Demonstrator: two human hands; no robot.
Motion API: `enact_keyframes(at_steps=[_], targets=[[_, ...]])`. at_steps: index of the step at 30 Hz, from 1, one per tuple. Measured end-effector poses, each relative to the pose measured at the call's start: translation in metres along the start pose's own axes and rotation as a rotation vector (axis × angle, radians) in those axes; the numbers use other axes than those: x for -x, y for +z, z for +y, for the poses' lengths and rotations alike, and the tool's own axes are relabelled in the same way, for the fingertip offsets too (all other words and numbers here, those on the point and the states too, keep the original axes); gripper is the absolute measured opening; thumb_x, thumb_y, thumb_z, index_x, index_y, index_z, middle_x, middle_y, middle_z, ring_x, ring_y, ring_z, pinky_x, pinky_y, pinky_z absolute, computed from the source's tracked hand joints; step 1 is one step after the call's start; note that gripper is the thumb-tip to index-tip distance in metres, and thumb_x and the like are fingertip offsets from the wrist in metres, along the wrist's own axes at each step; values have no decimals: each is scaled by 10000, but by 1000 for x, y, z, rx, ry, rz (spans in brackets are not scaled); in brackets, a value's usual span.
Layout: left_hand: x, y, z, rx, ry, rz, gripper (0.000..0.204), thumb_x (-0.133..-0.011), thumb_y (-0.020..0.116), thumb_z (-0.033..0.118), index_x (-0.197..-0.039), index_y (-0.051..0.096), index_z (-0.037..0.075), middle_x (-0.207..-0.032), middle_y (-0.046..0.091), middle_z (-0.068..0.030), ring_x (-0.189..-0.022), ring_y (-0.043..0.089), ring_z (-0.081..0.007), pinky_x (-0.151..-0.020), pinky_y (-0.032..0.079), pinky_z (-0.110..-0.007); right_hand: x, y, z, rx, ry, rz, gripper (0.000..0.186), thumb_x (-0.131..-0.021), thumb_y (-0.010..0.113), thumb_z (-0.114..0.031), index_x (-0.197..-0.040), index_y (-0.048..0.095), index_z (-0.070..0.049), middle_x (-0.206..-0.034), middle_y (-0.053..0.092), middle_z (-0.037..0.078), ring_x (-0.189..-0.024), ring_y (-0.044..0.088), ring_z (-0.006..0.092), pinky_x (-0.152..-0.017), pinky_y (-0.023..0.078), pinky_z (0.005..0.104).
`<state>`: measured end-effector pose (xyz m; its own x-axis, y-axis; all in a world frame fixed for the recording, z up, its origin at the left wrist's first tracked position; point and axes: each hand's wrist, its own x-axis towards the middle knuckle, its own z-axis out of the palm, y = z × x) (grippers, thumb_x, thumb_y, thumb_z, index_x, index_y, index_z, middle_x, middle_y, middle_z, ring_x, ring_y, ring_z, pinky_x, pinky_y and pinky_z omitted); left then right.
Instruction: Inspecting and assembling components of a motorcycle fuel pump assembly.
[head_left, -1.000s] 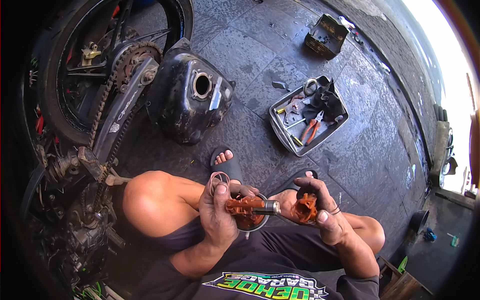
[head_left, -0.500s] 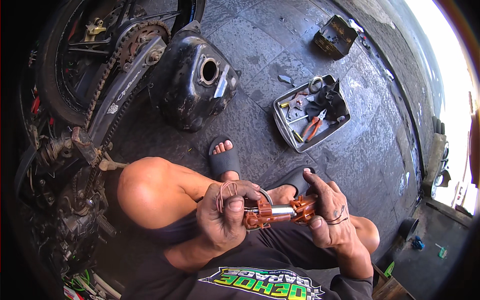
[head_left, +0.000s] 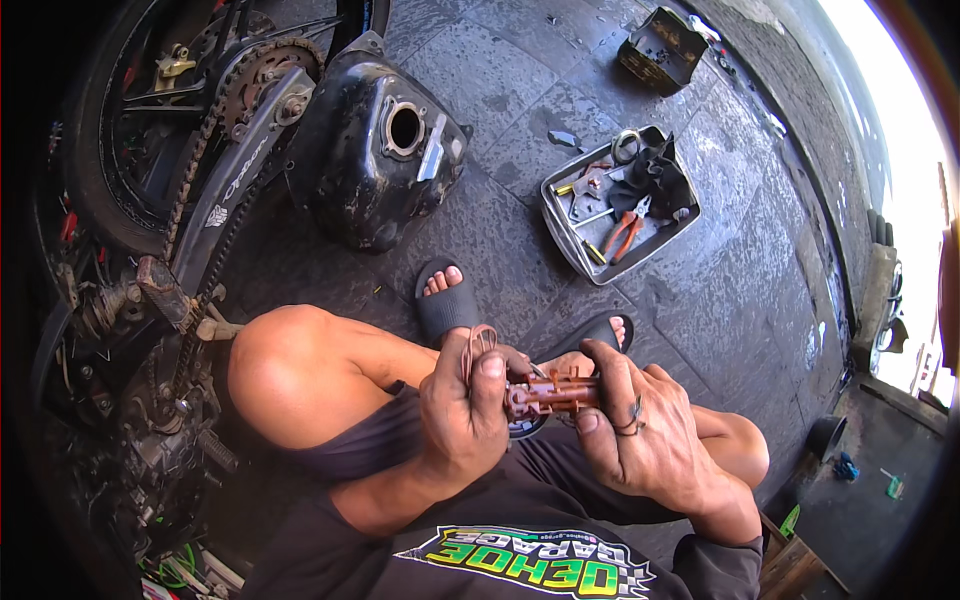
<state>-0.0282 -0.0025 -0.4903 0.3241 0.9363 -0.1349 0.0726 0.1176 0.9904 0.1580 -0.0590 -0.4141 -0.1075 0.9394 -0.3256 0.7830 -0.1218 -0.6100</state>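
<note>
In front of my lap, both hands hold a reddish-brown plastic fuel pump assembly. My left hand pinches its left end between thumb and fingers. Thin brownish wires loop up over that hand's fingers. On the other end, my right hand is closed, thumb below and fingers over the top. A dark round part shows partly under the assembly, near the left thumb. The fingers hide both ends. Beyond my feet, a black fuel tank rests on the floor, with a round opening at its top.
Ahead to the right, a grey tray holds orange-handled pliers, small tools and a dark cloth. Farther off stands a rusty open tin. A motorcycle's rear wheel, chain and engine fill the left side. A dark bowl sits far right.
My hands have come closer together, the right one moving left. The brown parts now meet, and the silver cylinder seen between them is hidden. The view has shifted slightly.
</note>
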Motion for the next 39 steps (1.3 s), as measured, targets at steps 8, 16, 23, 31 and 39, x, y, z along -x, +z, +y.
enact_keyframes(at_steps=[8, 16, 23, 31, 39], targets=[[-7, -8, -26, 133, -277, -175, 285, -1103, 433, 297, -1005, 520, 44, -826, 687, -90, -768, 667, -102, -724, 557, -250, -6, -12, 8, -171, 51, -150, 666, -890, 755, -386, -1280, 462, 68, -1033, 688, 264, -905, 701, 456, -781, 562, 512], [-5, -10, -26, 136, -265, -278, 289, -1101, 438, 295, -1012, 514, 32, -865, 664, -90, -796, 659, -103, -744, 556, -242, -4, -3, 16, -193, 71, -299, 617, -857, 804, -342, -1126, 412, 50, -986, 659, 278, -826, 694, 467, -675, 565, 489], [-3, -12, -23, 185, 29, -277, 359, -1067, 502, 324, -1001, 515, -29, -920, 623, -124, -883, 677, -192, -828, 566, -337, 4, 2, 15, -221, -135, -218, 577, -857, 812, -325, -1075, 446, 64, -1017, 645, 290, -790, 709, 433, -622, 575, 454], [-2, -9, -13, 127, 125, -323, 384, -1071, 482, 335, -971, 507, -36, -910, 617, -130, -884, 676, -221, -849, 562, -360, 17, 17, 17, -238, -128, -137, 641, -863, 803, -304, -1215, 450, 99, -826, 665, 265, -739, 708, 425, -594, 571, 445], [8, 1, -30, 196, -63, -436, 326, -1095, 412, 280, -981, 478, -19, -870, 532, -87, -852, 579, -165, -886, 531, -360, 20, 18, 20, -312, 14, -244, 960, -837, 836, -276, -1474, 231, 110, -1031, 690, 297, -914, 713, 448, -756, 586, 444]])
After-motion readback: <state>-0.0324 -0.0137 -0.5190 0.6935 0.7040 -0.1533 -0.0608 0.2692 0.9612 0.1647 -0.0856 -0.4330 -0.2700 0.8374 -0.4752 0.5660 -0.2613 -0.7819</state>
